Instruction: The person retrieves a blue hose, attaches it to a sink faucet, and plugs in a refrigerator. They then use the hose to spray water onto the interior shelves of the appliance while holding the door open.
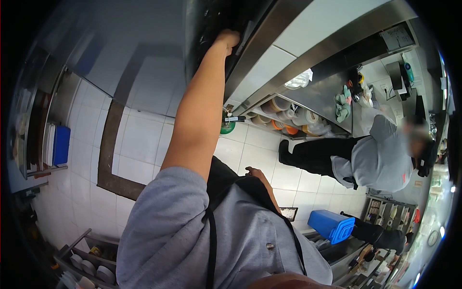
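Presently, left grip (228,39): bare hand at the far end of the outstretched arm (195,113), fingers curled in; cannot tell whether anything is pinched in them.
Dark recess (206,33): directly at the left grip, which lies against or just in front of its right-hand side; contents too dark to name.
Steel frame (276,31): just right of the knuckles, bordering the recess; contact with fingers not clear.
Grey panel (144,29): broad and smooth, left of the recess and the forearm.
Right grip (256,173): low, near the black apron (224,176), fingers loosely spread, nothing seen in them; well apart from the recess.
Green vessel (227,128): rounded, partly hidden, just beside the forearm near floor level.
Shelf containers (281,104): tubs crowded under the steel surface (315,89), right of the reaching arm.
Green cloth (342,103): crumpled on that surface.
Co-worker (378,156): grey top, dark trousers, standing at the surface, off to the wearer's right.
Blue bin (332,225): right of the wearer's torso.
Floor (262,151): white tiles; dark channel (109,144) bends across, left of the arm.
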The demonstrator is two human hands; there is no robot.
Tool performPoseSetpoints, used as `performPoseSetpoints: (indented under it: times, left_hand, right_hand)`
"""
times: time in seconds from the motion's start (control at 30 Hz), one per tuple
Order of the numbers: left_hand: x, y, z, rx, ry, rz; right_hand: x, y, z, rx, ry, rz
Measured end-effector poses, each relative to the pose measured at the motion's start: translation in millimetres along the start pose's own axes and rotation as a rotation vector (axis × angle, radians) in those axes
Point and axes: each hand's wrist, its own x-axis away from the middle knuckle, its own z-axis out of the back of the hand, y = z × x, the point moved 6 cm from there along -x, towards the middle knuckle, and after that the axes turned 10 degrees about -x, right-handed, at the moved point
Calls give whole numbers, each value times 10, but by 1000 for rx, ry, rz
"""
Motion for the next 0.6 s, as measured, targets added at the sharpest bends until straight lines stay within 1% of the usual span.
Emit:
performPoseSetpoints:
  times: [0.07,0.1,0.17,0.2,0.27,0.3,0.37,0.4,0.47,0.53,0.6]
  left_hand:
    - [-51,-87,-57,232,19,-34]
    - [-171,-107,-70,227,16,-39]
    - [-336,-118,-46,-45,62,-42]
    - [-350,-249,-101,-40,56,-22]
    - [4,-33,29,45,121,4]
    - [82,-31,35,71,149,-14]
    - [-43,-32,33,25,114,-23]
    - [-101,-45,35,-17,85,-30]
    - [-34,-35,52,-5,90,-21]
    - [-38,-75,-6,6,91,-18]
    - [-200,-207,-58,219,172,-67]
  right_hand:
    - [24,117,-40,-6,17,-10]
    - [30,193,-105,-5,24,-18]
    - [41,224,-192,-8,24,-33]
    - [116,274,-263,-4,-12,-44]
    - [48,235,-207,8,-29,-27]
    - [85,222,-221,-8,-37,-41]
    - [104,277,-259,-24,-46,-59]
    - [77,281,-252,-35,-27,-33]
    - [101,268,-249,-51,-9,-12]
    - [136,314,-224,-72,-14,-108]
    - [143,309,-232,-59,-35,-114]
